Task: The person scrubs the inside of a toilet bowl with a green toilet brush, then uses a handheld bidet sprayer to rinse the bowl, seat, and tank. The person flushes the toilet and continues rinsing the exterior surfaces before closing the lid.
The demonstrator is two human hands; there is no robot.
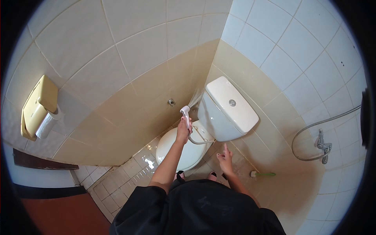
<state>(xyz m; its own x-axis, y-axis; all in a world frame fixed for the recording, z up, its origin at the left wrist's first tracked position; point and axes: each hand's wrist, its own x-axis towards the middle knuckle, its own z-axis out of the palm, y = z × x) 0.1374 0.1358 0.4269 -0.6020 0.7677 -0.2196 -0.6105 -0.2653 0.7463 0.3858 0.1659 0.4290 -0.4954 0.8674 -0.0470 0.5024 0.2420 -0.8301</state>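
My left hand (183, 130) grips a white handheld bidet sprayer (185, 112) above the toilet. Water fans out of its head, up and to the right, toward the wall beside the cistern (216, 117). From the handle a flexible hose (201, 143) curves to the right, over the closed toilet lid (173, 147). My right hand (226, 161) is empty, its index finger extended and its thumb apart, just below the near corner of the cistern. A round flush button (232, 102) is set in the cistern's white lid (224, 91).
A wall bracket (171, 102) sits left of the sprayer. On the left wall hangs a yellowish dispenser (38, 102) with a toilet roll (48, 124). A mixer tap (323, 145) with a looped hose is at right, above a green-handled brush (263, 174). The floor tiles (126, 176) are wet.
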